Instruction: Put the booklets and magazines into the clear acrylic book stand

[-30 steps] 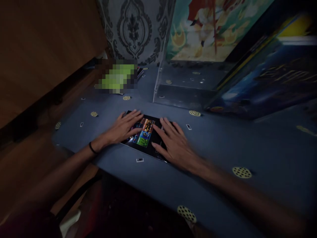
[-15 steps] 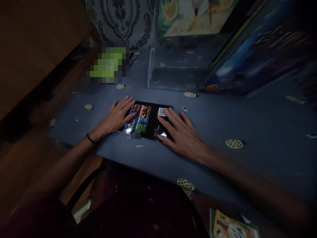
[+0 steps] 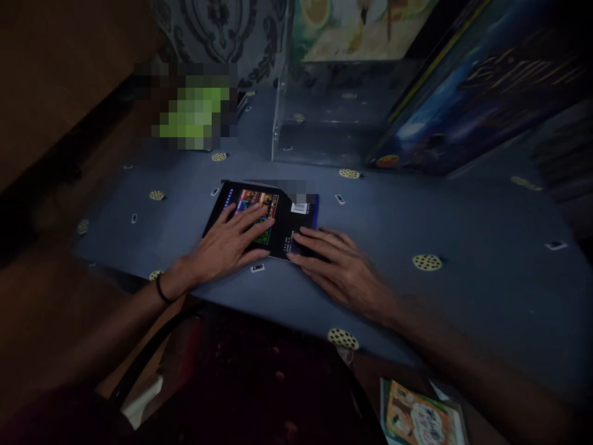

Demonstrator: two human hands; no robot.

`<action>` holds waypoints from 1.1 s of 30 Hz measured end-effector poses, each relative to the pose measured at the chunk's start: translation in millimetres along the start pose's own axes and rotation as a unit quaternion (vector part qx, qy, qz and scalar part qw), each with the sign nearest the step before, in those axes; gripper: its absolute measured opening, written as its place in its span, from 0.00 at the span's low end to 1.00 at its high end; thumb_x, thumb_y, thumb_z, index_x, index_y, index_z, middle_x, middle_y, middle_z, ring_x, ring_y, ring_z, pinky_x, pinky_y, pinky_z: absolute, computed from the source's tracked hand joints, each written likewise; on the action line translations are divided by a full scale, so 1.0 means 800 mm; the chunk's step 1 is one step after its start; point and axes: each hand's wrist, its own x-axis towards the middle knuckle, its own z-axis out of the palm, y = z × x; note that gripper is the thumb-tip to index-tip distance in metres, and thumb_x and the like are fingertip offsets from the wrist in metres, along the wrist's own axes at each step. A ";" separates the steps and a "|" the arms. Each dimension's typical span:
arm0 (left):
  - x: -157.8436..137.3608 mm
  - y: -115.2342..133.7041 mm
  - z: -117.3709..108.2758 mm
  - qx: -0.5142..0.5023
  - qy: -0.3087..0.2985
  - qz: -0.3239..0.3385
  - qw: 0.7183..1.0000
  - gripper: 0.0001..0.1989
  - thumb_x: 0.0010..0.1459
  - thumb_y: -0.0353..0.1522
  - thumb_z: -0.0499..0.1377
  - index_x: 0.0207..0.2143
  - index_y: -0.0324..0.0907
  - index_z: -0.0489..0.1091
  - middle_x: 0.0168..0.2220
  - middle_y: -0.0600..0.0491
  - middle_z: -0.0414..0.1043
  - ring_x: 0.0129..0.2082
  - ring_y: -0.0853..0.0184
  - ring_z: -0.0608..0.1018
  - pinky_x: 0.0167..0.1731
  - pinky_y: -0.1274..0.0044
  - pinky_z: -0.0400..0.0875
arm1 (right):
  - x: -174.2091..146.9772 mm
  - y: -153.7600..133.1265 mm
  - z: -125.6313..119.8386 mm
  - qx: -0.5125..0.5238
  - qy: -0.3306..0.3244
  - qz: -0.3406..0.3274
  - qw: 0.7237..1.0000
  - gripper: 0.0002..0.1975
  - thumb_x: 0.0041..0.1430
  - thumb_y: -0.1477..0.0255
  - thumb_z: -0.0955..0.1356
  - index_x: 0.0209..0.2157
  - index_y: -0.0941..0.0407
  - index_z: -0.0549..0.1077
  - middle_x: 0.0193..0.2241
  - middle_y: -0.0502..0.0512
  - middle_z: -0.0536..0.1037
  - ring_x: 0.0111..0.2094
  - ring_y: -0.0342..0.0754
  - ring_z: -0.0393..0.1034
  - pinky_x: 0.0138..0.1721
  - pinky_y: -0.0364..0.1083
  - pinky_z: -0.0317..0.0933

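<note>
A thin dark book [image 3: 281, 230] lies flat on the table, showing a side with small colourful pictures and a white barcode label [image 3: 299, 208]. My left hand [image 3: 238, 238] rests over its left part, fingers stretched out across the pictures, covering some of them. At the lower right corner, my right hand [image 3: 336, 259] lies with fingers extended, the fingertips on the cover. Both hands are open and grip nothing. A pixelated patch hides part of the book's far edge.
The table [image 3: 384, 222] has a blue-grey patterned cover. Behind the book stand a clear acrylic holder [image 3: 324, 145] and a large blue book or box [image 3: 445, 117]. A blurred green item [image 3: 197, 114] lies at the back left. Below the front edge is a colourful booklet [image 3: 421, 414].
My left hand has slid from the book's left edge onto its pictures, nearer to me. My right hand has drawn back from the barcode to the lower right corner.
</note>
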 end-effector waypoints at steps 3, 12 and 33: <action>0.010 -0.016 -0.013 -0.026 -0.019 0.013 0.999 0.30 0.70 0.51 0.50 0.68 0.50 0.60 0.70 0.46 0.59 0.69 0.54 0.63 0.69 0.57 0.49 | 0.000 0.003 -0.002 0.023 0.028 -0.025 0.999 0.16 0.71 0.69 0.64 0.55 0.44 0.77 0.61 0.52 0.75 0.66 0.55 0.63 0.64 0.67 0.60; 0.066 -0.089 -0.048 -0.119 -0.063 -0.058 0.989 0.46 0.48 0.55 0.70 0.65 0.47 0.63 0.60 0.44 0.69 0.62 0.40 0.67 0.65 0.53 0.50 | 0.028 0.034 -0.004 -0.014 0.053 0.072 0.996 0.23 0.70 0.58 0.64 0.61 0.50 0.71 0.68 0.62 0.64 0.68 0.63 0.58 0.63 0.69 0.59; 0.088 -0.059 -0.132 -0.029 -0.044 -0.047 0.998 0.15 0.64 0.46 0.59 0.36 0.42 0.69 0.28 0.55 0.71 0.28 0.67 0.72 0.29 0.76 0.56 | 0.039 0.023 0.003 0.329 0.150 0.242 0.900 0.32 0.61 0.59 0.70 0.64 0.52 0.65 0.41 0.58 0.81 0.38 0.55 0.78 0.46 0.62 0.73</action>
